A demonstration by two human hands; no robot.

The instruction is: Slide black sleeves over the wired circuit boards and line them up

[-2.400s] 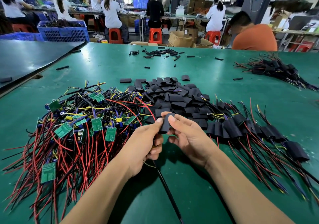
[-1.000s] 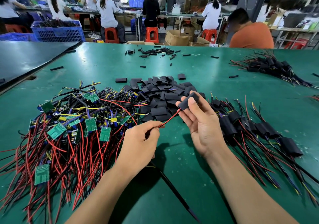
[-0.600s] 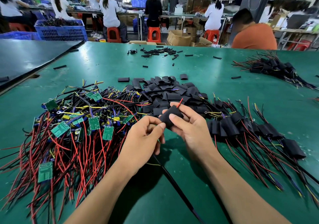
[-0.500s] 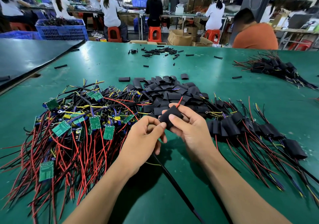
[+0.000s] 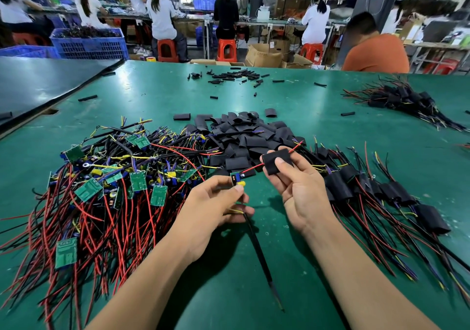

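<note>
Counts: 2 hands, left hand point(image 5: 213, 207) with 1 circuit board point(image 5: 236, 178), right hand point(image 5: 297, 189) with 1 black sleeve point(image 5: 276, 163). 1 table point(image 5: 229, 291). 3 heaps close by: unsleeved boards point(image 5: 114, 177), roughly ten green faces showing; loose sleeves point(image 5: 249, 136), too many to count; sleeved row point(image 5: 381, 192). 1 sleeved bundle point(image 5: 401, 100) far right. 3 red stools point(image 5: 227, 50), 2 blue crates point(image 5: 89, 44).

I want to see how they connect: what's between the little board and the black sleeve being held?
A thin red wire runs from the board into the black sleeve; the head view shows it.
</note>
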